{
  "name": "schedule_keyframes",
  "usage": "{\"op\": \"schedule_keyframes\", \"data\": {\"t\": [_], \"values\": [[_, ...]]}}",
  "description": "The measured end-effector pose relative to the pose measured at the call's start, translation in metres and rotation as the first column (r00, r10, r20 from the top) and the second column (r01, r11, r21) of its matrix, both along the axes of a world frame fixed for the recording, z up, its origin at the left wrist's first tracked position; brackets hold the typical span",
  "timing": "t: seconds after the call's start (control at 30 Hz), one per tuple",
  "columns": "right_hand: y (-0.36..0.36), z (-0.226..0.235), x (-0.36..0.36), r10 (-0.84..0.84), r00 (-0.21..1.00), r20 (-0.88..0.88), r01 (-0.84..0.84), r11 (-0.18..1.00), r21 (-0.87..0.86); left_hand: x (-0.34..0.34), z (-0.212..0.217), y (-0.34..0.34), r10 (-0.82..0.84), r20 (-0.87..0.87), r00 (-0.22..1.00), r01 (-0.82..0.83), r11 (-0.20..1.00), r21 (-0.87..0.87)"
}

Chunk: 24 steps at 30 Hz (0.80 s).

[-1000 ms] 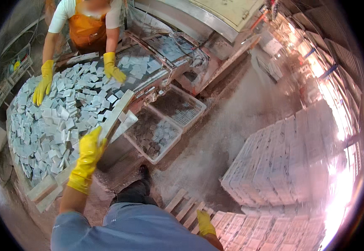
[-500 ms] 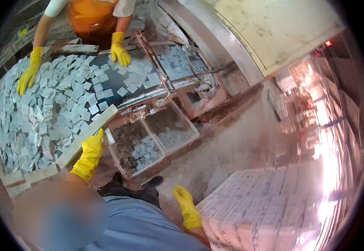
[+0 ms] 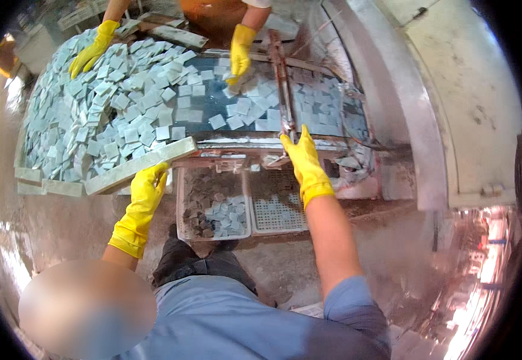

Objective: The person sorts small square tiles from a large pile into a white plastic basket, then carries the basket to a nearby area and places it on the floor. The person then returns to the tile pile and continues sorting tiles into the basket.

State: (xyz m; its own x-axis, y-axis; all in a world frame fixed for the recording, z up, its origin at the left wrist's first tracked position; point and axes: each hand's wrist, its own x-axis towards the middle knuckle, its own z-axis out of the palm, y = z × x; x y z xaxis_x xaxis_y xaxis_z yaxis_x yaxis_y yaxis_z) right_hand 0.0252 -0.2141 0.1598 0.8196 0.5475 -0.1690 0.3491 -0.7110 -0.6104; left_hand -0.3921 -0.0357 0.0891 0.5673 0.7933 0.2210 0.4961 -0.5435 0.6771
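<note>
My left hand (image 3: 148, 185), in a yellow rubber glove, is at the near side of a pale bar (image 3: 141, 166) that edges the heap. Its fingers are bent together at the bar; what they hold, if anything, is hidden. Stretched forward over the table's near edge, my yellow-gloved right hand (image 3: 305, 161) has thumb and finger apart, near the foot of a rusty crossbar (image 3: 282, 84). Small square pale tiles (image 3: 135, 111) are heaped at the left. More flat tiles (image 3: 255, 108) lie spread on a dark wet belt (image 3: 213, 103).
Opposite, a person in an orange apron (image 3: 210, 21) has yellow-gloved hands (image 3: 242, 53) over the tiles. Below the near edge stand a basket of dark and pale pieces (image 3: 183, 225) and a perforated white basket (image 3: 279, 227). A large pale machine housing (image 3: 465, 108) rises at right.
My view has turned right. My right hand has swung from beside my body up to the belt's near edge. My left hand stays by the bar. The other person's right-side hand still works over the tiles.
</note>
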Motion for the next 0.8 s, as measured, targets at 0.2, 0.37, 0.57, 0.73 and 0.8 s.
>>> {"op": "schedule_keyframes", "data": {"t": [0.2,0.37,0.57,0.73,0.8], "values": [[0.056,-0.061,0.044,-0.118,0.991,0.058,0.130,0.938,-0.321,0.054,0.000,0.077,-0.071,0.042,0.997,0.072,0.997,-0.016],[0.060,-0.069,0.038,-0.142,0.983,0.114,0.170,0.941,-0.294,0.140,-0.037,0.156,0.026,0.283,0.959,0.139,0.824,-0.549],[0.058,-0.060,0.040,-0.152,0.979,0.133,0.185,0.938,-0.293,0.187,-0.061,0.212,-0.016,-0.427,0.904,0.260,0.813,0.521],[0.061,-0.063,0.039,-0.136,0.983,0.124,0.166,0.945,-0.280,0.232,-0.086,0.190,0.176,-0.602,0.779,0.076,0.927,0.368],[0.067,-0.066,0.041,-0.138,0.983,0.118,0.167,0.945,-0.282,0.268,-0.078,0.176,0.246,-0.658,0.712,-0.055,0.953,0.297]]}}
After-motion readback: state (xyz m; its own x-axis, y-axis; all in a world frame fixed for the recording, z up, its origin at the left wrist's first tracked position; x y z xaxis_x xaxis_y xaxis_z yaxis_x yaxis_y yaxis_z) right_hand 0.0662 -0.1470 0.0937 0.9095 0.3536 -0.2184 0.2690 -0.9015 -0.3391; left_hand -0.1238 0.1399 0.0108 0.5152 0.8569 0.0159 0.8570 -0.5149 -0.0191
